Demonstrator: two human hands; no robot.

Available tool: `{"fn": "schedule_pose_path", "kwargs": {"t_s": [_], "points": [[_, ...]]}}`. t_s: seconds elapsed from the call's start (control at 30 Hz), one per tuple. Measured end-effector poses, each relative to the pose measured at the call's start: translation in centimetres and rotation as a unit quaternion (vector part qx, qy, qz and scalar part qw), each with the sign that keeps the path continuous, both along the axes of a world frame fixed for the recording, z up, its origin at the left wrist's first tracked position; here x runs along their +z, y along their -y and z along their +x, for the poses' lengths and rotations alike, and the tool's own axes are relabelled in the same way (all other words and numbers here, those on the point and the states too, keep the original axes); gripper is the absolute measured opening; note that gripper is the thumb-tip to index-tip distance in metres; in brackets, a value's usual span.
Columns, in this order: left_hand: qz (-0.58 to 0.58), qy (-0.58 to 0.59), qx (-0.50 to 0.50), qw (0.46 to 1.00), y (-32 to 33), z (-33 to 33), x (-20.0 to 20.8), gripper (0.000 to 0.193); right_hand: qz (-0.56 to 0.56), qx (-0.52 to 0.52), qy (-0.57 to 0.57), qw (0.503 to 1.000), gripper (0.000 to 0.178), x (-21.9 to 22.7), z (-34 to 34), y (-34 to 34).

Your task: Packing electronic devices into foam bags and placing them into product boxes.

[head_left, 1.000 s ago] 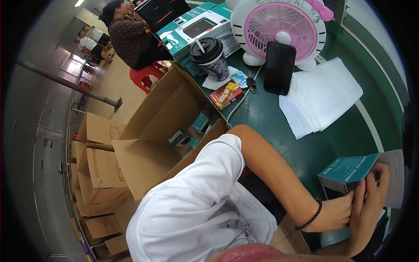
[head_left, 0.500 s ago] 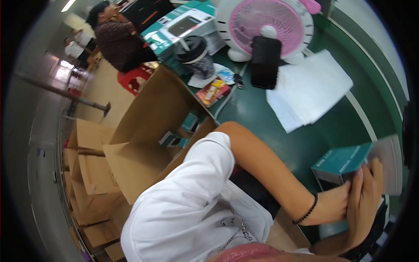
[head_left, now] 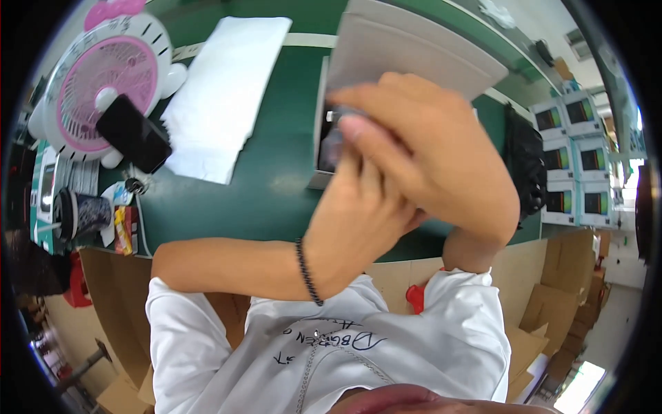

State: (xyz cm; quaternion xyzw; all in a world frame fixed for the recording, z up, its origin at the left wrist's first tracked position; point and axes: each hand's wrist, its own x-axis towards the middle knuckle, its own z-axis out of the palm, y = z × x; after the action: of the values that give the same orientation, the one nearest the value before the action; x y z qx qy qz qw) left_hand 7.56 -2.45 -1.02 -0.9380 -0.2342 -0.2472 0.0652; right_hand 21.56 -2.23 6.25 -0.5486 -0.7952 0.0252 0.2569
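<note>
A long green-topped worktable with pale stripes (head_left: pixel 207 214) carries all this. At its left end I see a round pink-and-white plastic fan (head_left: pixel 83 76) (a pink bow on top, no less), with a flat black phone (head_left: pixel 134 134) in front of it. Near them are a bunch of dark keys (head_left: pixel 136 185), a dark-lidded patterned cup (head_left: pixel 89 212) and a small red box (head_left: pixel 127 238). A stack of white sheets (head_left: pixel 227 96) lies flat beside the fan. Mid-table sits an open grey-white cardboard box (head_left: pixel 407 48); farther right, a black bag, probably fabric (head_left: pixel 522 165).
</note>
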Motion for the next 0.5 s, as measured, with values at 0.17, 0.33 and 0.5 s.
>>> {"fn": "schedule_pose_path", "kwargs": {"t_s": [0.17,0.33,0.5], "points": [[-0.055,0.072,-0.059,0.994,-1.8,0.2,2.9,0.045,0.011,-0.115,-0.186,0.976,0.025,4.8,4.6,3.8],[-0.065,0.045,-0.070,0.994,-3.4,-0.7,3.3,0.036,-0.014,-0.121,-0.291,0.949,0.038,2.7,10.2,3.2],[-0.002,0.073,-0.088,0.993,-4.1,-0.3,3.2,0.022,-0.144,-0.081,-0.404,0.900,0.073,-1.4,10.4,6.0]]}}
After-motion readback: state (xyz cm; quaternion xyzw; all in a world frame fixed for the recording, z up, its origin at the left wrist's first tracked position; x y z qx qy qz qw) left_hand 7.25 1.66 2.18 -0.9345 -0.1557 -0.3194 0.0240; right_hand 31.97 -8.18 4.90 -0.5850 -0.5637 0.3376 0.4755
